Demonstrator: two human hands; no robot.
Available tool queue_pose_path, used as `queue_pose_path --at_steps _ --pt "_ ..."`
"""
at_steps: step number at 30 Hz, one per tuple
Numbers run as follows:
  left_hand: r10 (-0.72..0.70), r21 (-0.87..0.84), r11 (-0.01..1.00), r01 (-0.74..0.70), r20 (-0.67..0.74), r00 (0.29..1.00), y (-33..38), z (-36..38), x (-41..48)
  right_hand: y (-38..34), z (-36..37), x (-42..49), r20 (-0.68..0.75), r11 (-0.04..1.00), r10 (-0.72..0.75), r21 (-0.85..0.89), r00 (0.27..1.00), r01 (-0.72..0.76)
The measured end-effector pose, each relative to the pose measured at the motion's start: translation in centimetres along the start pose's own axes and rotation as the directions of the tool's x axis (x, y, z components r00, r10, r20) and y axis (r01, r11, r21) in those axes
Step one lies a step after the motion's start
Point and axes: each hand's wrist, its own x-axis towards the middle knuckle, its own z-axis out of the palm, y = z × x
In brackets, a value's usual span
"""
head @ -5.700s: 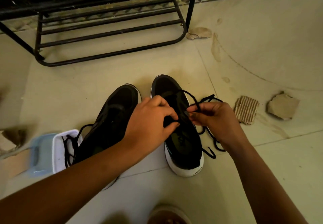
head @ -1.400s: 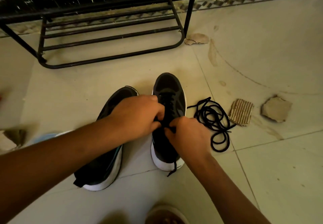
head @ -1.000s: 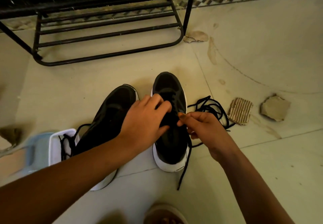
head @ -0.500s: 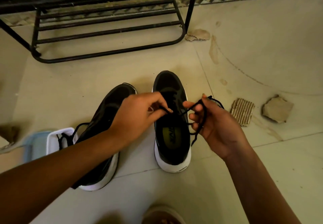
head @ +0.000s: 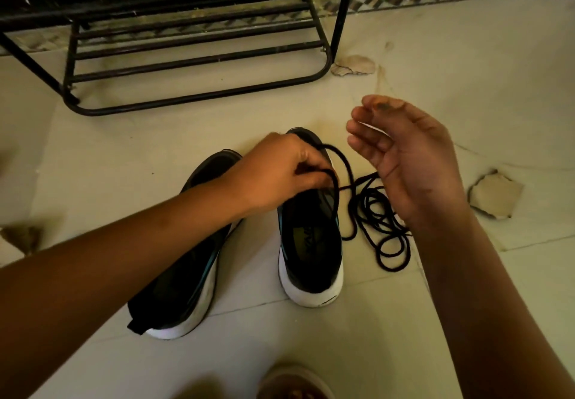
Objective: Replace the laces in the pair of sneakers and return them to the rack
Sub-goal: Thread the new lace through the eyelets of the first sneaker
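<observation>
Bare forearms (head: 124, 258), a dark smudge (head: 384, 107) on the right hand (head: 404, 162)

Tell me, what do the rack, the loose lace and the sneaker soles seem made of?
Rack: probably metal tubing, painted black, judging by thin round bent bars. Lace: woven fabric cord, matte black, lying in limp coils. Soles: likely foam or rubber, smooth matte white; cannot tell which.
</observation>
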Motion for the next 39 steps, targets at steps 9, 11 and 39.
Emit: queue_pose_path --at_steps 9,11,39 --pt "-0.157 -0.016 0.988 0.156 -0.103 0.982 0.2 -2.1 0.5 3.9 -1.1 -3.2 0.108 0.692 0.107 -0.722 0.988 0.004" --pt "-0.185 -0.080 0.981 0.177 -0.096 0.978 0.4 -1.7 0.7 5.3 -0.5 -3.4 0.093 0.572 0.052 -0.819 0.994 0.047" --pt "-0.345 -0.508 0.776 0.374 0.154 0.926 -0.3 1.1 -0.2 3.0 -1.3 -2.1 0.158 0.921 0.065 -0.390 0.985 0.002"
